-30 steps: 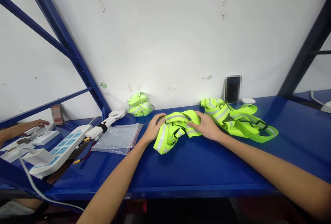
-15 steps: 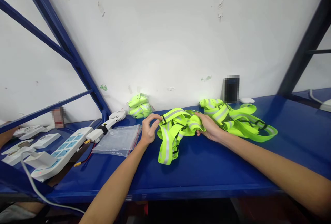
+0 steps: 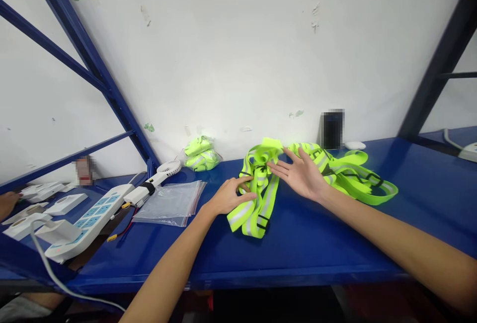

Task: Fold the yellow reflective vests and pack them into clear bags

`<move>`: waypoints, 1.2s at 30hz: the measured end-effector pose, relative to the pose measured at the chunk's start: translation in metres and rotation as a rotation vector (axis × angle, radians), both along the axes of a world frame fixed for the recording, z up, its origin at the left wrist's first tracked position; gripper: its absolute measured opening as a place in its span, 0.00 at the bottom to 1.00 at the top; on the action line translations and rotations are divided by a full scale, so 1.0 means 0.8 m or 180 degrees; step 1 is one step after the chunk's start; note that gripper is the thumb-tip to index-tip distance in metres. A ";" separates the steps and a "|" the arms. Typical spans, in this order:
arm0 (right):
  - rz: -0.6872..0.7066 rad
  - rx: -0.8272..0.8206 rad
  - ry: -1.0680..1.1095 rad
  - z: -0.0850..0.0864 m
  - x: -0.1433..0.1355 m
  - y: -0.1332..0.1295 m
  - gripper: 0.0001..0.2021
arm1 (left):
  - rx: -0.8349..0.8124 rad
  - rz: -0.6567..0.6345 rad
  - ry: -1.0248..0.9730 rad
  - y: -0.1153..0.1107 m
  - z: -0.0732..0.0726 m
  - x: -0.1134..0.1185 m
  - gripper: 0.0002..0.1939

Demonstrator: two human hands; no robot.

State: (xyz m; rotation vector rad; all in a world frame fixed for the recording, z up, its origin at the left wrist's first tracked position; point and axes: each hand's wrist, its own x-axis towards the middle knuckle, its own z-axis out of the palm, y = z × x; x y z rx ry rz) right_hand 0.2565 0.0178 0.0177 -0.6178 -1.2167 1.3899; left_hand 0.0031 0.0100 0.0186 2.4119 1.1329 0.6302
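Note:
A neon-yellow reflective vest (image 3: 261, 199) with grey stripes and black buckles lies stretched out lengthwise on the blue shelf (image 3: 298, 246). My left hand (image 3: 230, 196) pinches a strap on the vest's left side, near its middle. My right hand (image 3: 302, 175) is flat and spread, palm turned toward me, with its fingertips at the vest's upper part. Just behind my right hand lies a loose pile of more yellow vests (image 3: 350, 176).
Clear zip bags (image 3: 171, 202) lie left of my left hand. A white hand fan (image 3: 164, 170) and a white power strip (image 3: 84, 221) with cables lie further left. Bagged vests (image 3: 201, 151) sit by the wall, a dark object (image 3: 332, 129) stands behind the pile. Another person's hand (image 3: 5, 203) is at the far left.
The bunched vest has been pulled out long, toward the wall. My right hand let go of it and spread flat. My left hand moved down along the strap.

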 end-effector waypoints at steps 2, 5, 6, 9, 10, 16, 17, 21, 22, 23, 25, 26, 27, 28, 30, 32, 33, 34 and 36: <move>0.0061 0.0361 -0.0339 0.001 0.002 -0.002 0.28 | -0.0144 0.0218 -0.0029 0.004 -0.008 0.004 0.35; 0.0253 0.0607 -0.0397 -0.002 0.001 -0.004 0.19 | 0.0037 0.0634 0.0165 0.006 -0.020 0.014 0.37; 0.0317 0.0620 -0.0360 -0.003 0.000 -0.005 0.16 | 0.0147 0.0763 0.0240 0.007 -0.024 0.018 0.36; 0.0311 0.0652 -0.0514 -0.007 -0.005 -0.006 0.13 | 0.0546 0.0947 0.0374 0.008 -0.032 0.028 0.25; 0.0208 0.0721 -0.0674 -0.008 -0.005 -0.007 0.14 | 0.0703 0.0952 0.0409 0.008 -0.033 0.029 0.21; -0.1000 0.1843 -0.2049 -0.017 -0.004 -0.009 0.20 | 0.1197 0.1072 -0.0116 0.010 -0.026 0.016 0.18; -0.1183 0.2122 -0.2276 -0.018 -0.004 -0.009 0.20 | 0.1109 0.0994 -0.0365 0.010 -0.025 0.014 0.20; -0.1638 0.3061 -0.2880 -0.019 -0.007 -0.013 0.23 | 0.0297 0.0553 -0.1092 0.010 -0.025 0.009 0.24; -0.1668 0.3219 -0.3012 -0.019 -0.009 -0.015 0.24 | 0.0070 0.0505 -0.1175 0.010 -0.026 0.009 0.26; -0.1655 0.3354 -0.3140 -0.020 -0.011 -0.016 0.25 | -0.0107 0.0488 -0.1250 0.009 -0.026 0.011 0.26; -0.1545 0.3588 -0.3352 -0.021 -0.015 -0.018 0.28 | -0.0250 0.0484 -0.1419 0.005 -0.025 0.014 0.25; -0.1483 0.3690 -0.3443 -0.022 -0.017 -0.019 0.28 | -0.0229 0.0475 -0.1514 0.003 -0.024 0.015 0.24; -0.1435 0.3778 -0.3521 -0.023 -0.019 -0.019 0.28 | -0.0197 0.0458 -0.1601 0.001 -0.022 0.016 0.22; -0.1400 0.3842 -0.3589 -0.024 -0.020 -0.018 0.27 | -0.0189 0.0425 -0.1671 -0.001 -0.020 0.016 0.20; -0.1423 0.3851 -0.3639 -0.024 -0.021 -0.017 0.24 | -0.0325 0.0293 -0.1773 -0.005 -0.016 0.017 0.17; -0.1564 0.3719 -0.3524 -0.022 -0.020 -0.016 0.21 | -0.0579 0.0120 -0.1844 -0.006 -0.015 0.016 0.14; -0.1656 0.3596 -0.3405 -0.021 -0.018 -0.015 0.18 | -0.0628 0.0053 -0.1858 -0.006 -0.016 0.016 0.13; -0.1744 0.3432 -0.3256 -0.019 -0.017 -0.015 0.16 | -0.0538 0.0021 -0.1854 -0.006 -0.016 0.015 0.15; -0.1909 0.2974 -0.2974 -0.017 -0.014 -0.013 0.12 | 0.0092 0.0073 -0.1843 -0.008 -0.015 0.014 0.18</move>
